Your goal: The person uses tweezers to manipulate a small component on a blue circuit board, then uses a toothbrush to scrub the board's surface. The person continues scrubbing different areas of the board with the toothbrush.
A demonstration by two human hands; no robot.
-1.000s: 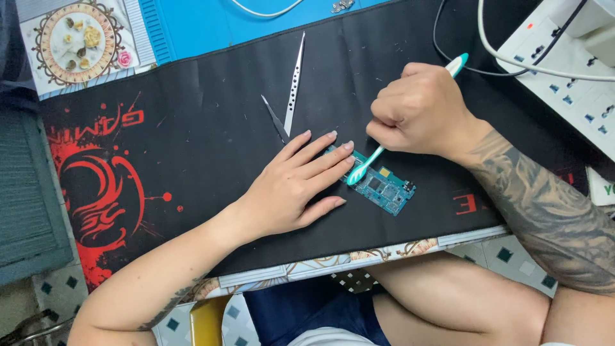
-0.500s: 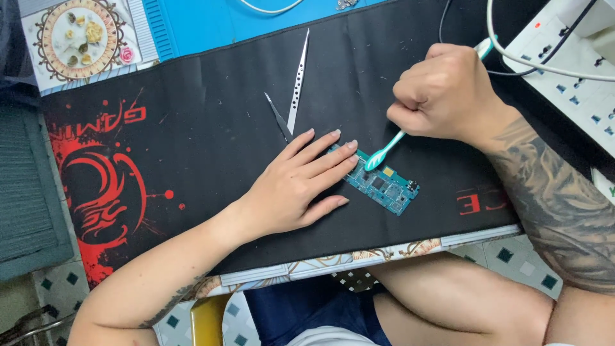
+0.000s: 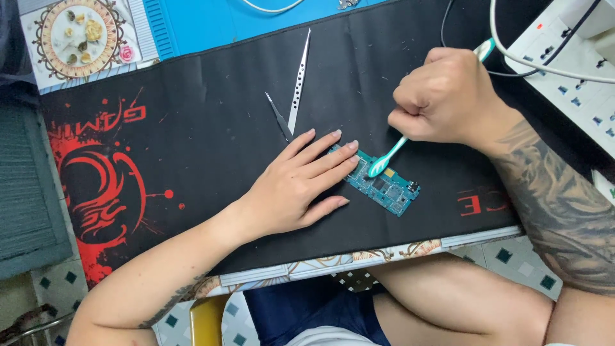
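My left hand (image 3: 291, 182) lies flat on the black mat (image 3: 192, 160), palm down, fingers spread a little and stretched out straight. The tips of my longest fingers (image 3: 349, 146) press on the near end of the small board (image 3: 384, 182) and hold it down. My left arm comes in from the bottom left corner. My right hand (image 3: 448, 96) is curled into a fist around the handle of a toothbrush (image 3: 386, 160) — all my fingers are wrapped tight on it, knuckles up. My right arm, with dark drawings on the skin, comes in from the right side and bends at the wrist. The brush is teal and white; its handle end pokes out behind my fist, and its head rests down on the board. The board is a thin blue-green strip with tiny dark squares and one small yellow patch, lying slanted on the mat just past my left fingertips. The mat has a big red swirl picture on its left part and red letters near its right edge. Above my left hand lie silver tweezers (image 3: 296, 83) with a row of holes, open in a V. A white power strip (image 3: 576, 70) sits at the top right — a round patterned picture (image 3: 70, 35) is at the top left.
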